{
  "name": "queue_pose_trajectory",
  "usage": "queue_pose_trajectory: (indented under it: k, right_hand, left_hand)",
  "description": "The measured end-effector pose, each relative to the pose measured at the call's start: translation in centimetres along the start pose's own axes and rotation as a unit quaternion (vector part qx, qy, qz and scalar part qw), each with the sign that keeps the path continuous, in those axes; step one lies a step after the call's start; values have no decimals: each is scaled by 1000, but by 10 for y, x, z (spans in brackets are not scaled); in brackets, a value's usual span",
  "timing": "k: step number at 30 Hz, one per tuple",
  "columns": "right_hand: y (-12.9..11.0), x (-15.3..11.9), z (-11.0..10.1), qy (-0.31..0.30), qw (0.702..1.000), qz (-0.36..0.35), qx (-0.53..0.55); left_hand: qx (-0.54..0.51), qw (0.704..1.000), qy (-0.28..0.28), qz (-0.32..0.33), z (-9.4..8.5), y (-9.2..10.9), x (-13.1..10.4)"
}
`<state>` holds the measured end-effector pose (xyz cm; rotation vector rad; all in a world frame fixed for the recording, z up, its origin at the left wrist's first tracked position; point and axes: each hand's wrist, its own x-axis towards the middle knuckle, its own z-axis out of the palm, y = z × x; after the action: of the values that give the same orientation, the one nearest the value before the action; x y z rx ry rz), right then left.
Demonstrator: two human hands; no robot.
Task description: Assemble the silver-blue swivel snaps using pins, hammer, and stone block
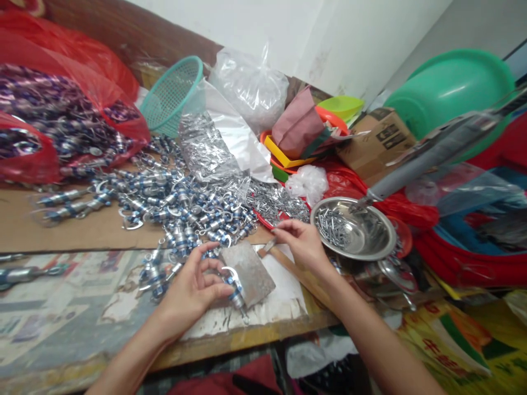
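Note:
My left hand [200, 282] is closed on a silver-and-blue metal fitting [235, 291] with a curved hook at its upper end. The fitting lies over the left part of a flat grey metal plate [251, 271] near the table's front edge. My right hand [300, 241] is above the plate's right side, its thumb and index finger pinched together; what they hold is too small to name. Just below those fingertips is the metal end of a tool with a flat brown handle [294, 271]. A large pile of similar fittings [185, 203] spreads behind my left hand.
A steel bowl [354, 227] with small metal pins stands right of my right hand. Behind are small metal parts [280, 200], a teal basket [173, 93] and a carton [376, 142]. A red bag [127, 129] of fittings is at left. A grey cylindrical tool [428, 159] slants over the bowl.

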<state>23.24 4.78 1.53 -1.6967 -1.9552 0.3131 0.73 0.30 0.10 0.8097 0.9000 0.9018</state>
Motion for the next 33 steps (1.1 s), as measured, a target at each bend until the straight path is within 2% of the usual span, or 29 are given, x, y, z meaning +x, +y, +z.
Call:
queue_pose_trajectory:
  k: [2, 4, 6, 10, 13, 16, 21, 25, 30, 33]
  right_hand:
    - [-31, -23, 1, -46, 991, -60, 107]
    - [-56, -40, 0, -95, 982, -124, 102]
    - [-70, -46, -3, -137, 976, -158, 66]
    - [-74, -37, -9, -205, 966, -152, 37]
    - [-69, -31, -7, -227, 960, -153, 54]
    - [-67, -33, 5, -210, 963, -138, 94]
    - [-68, -41, 25, -128, 978, -102, 126]
    - [-65, -46, 24, -93, 980, -75, 159]
    - [-51, -51, 16, -10, 973, -9, 230]
    - [-56, -53, 17, -5, 979, -31, 200]
  left_hand:
    - [6, 1000, -2, 1, -1, -1, 0]
    - [11, 1000, -2, 4, -1, -1, 0]
    - [12, 1000, -6, 10, -2, -2, 0]
    - [12, 1000, -11, 14, -3, -4, 1]
    - [14, 1000, -10, 22, -4, -5, 3]
    - [16, 999, -11, 27, -4, -6, 3]
    - [20, 999, -10, 28, -6, -7, 2]
    - [23, 999, -9, 27, -6, -6, 2]
    - [22, 1000, 2, 18, -4, -4, 2]
    - [19, 1000, 4, 19, -3, -3, 2]
